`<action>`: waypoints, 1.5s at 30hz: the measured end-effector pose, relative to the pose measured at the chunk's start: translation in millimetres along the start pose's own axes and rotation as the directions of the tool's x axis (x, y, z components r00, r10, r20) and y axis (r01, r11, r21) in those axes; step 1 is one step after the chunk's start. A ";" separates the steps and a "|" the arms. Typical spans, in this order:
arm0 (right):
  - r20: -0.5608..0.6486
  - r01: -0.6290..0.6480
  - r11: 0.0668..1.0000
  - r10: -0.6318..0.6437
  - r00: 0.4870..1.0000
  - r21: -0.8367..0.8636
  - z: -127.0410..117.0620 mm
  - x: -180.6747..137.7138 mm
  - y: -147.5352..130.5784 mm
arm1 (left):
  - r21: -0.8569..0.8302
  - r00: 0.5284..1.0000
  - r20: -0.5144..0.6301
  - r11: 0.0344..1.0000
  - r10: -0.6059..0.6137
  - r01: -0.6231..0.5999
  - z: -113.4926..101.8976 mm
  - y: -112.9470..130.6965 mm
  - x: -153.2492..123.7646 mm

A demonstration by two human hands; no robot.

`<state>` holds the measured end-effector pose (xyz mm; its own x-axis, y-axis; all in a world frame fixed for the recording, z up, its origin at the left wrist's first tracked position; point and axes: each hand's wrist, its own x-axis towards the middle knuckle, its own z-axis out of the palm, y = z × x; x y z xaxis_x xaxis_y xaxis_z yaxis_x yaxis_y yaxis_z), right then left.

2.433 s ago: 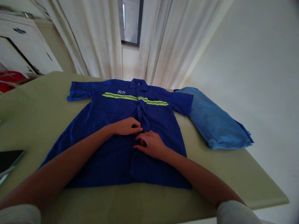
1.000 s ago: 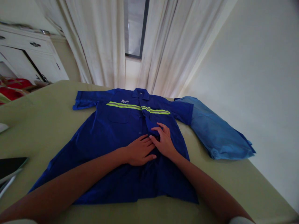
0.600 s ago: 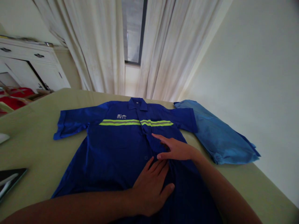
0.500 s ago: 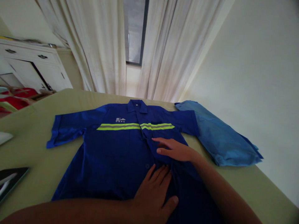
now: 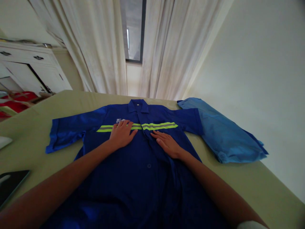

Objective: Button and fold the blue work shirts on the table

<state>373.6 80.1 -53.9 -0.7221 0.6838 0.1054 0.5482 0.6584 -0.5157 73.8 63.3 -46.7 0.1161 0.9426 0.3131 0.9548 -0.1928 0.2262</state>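
Observation:
A dark blue short-sleeved work shirt (image 5: 124, 171) lies front up, its collar pointing away from me. A yellow-green reflective stripe (image 5: 162, 126) crosses its chest. My left hand (image 5: 122, 134) rests flat over the stripe on the left chest, fingers stretched out and partly covering a white printed logo (image 5: 118, 121). My right hand (image 5: 166, 143) lies flat on the cloth just below the stripe, right of the button placket, with its fingers extended. Neither hand grips anything. Creases run down the shirt's lower right part.
A folded light blue garment (image 5: 221, 133) lies at the right against the wall, touching the shirt's sleeve. The surface is covered in pale green cloth (image 5: 69, 100). A dark flat object (image 5: 13, 183) lies at the left edge. Curtains (image 5: 100, 47) and a white cabinet (image 5: 45, 68) stand behind.
My left hand has moved up from the lower front to the chest stripe. My right hand has shifted slightly up and flattened onto the cloth. The view has shifted slightly.

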 end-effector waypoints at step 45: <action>0.247 0.364 0.921 -0.389 0.888 0.141 19.0 -26.0 -84.6 | -0.289 0.942 0.061 0.898 -0.330 0.333 55.6 14.6 95.0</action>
<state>338.0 0.6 -29.1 -0.9582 0.2733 0.0844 0.1823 0.8110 -0.5559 114.0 165.1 -64.9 -0.1886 0.9682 0.1642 0.8164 0.0616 0.5742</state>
